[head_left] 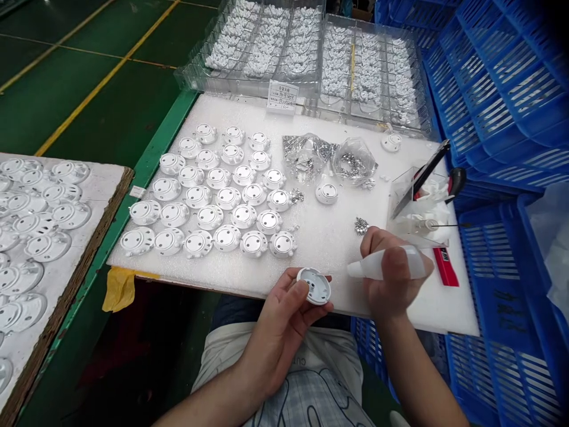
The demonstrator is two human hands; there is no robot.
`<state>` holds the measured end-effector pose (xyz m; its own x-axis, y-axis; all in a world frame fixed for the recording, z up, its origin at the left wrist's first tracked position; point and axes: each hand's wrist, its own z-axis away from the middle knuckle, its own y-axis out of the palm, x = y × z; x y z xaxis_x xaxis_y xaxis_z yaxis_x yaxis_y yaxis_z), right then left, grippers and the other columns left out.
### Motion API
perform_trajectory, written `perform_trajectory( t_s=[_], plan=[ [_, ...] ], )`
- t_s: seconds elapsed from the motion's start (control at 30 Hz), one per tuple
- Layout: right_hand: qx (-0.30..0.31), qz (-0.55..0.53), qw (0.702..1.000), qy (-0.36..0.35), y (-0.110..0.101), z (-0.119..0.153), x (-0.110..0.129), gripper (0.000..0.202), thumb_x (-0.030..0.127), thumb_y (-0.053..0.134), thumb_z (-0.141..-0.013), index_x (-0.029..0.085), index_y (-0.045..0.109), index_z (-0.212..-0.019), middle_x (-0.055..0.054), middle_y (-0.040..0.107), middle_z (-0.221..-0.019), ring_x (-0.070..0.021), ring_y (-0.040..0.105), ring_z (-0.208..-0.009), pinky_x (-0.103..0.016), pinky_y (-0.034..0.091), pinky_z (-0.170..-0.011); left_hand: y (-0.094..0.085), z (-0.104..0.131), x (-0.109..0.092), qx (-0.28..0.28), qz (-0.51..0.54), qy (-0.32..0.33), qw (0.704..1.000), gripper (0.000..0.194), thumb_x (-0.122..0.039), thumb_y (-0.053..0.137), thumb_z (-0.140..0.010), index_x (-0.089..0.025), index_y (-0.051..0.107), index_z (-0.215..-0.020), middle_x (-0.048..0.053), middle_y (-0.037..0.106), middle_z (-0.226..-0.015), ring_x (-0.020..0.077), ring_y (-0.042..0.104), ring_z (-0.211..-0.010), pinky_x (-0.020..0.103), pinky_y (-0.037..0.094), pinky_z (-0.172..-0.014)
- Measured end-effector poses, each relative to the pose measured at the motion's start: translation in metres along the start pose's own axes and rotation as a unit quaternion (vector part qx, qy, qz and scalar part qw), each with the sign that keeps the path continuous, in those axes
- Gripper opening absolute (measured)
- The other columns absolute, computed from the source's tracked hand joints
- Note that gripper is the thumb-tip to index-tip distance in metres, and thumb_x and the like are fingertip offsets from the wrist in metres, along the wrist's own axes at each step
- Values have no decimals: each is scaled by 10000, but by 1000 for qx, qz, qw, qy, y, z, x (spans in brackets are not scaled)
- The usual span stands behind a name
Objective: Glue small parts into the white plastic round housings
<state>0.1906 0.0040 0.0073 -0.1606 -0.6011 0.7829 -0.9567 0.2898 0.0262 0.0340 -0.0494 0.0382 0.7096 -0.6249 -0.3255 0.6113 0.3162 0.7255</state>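
Observation:
A round white part with its hollow side up is in my left hand, thumb on its rim and fingers underneath, near the front edge of the foam board. My right hand is wrapped round a translucent squeeze bottle, whose nozzle points left toward the part without touching it. Rows of round white parts lie on the board at the left. One more white part sits mid-board, and a small pile of metal pieces lies just above my right hand.
Plastic bags of small metal pieces lie mid-board. Clear trays of white parts stand behind. At the right are a clear box with tools, a red item and blue crates. Another board of parts is at the left.

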Motion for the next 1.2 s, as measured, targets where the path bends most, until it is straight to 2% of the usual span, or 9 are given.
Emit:
perform_trajectory(
  t_s=[0.17, 0.5, 1.2],
  plan=[
    [27, 23, 999, -26, 0, 1, -2, 496, 302, 582, -1003, 182, 339, -587, 54, 281, -532, -68, 291, -463, -277, 220, -462, -1, 0, 1, 20, -3, 12, 1000, 292, -366, 889, -787, -155, 742, -926, 42, 774, -940, 99, 684, -791, 177, 606, -768],
    [21, 24, 999, -14, -1, 3, -1, 498, 321, 573, -1001, 186, 344, -580, 52, 273, -533, -73, 290, -461, -284, 210, -467, 1, 0, 1, 13, -10, 20, 1000, 327, -369, 914, -750, -149, 723, -898, 41, 760, -908, 98, 659, -755, 184, 606, -745],
    [22, 33, 999, -29, -1, 3, 1, 468, 254, 573, -986, 190, 348, -580, 55, 277, -541, -72, 268, -460, -283, 220, -470, 3, -1, -1, 7, -35, 14, 999, 383, -404, 922, -731, -139, 698, -892, 48, 757, -907, 97, 650, -731, 192, 607, -743]
  ],
)
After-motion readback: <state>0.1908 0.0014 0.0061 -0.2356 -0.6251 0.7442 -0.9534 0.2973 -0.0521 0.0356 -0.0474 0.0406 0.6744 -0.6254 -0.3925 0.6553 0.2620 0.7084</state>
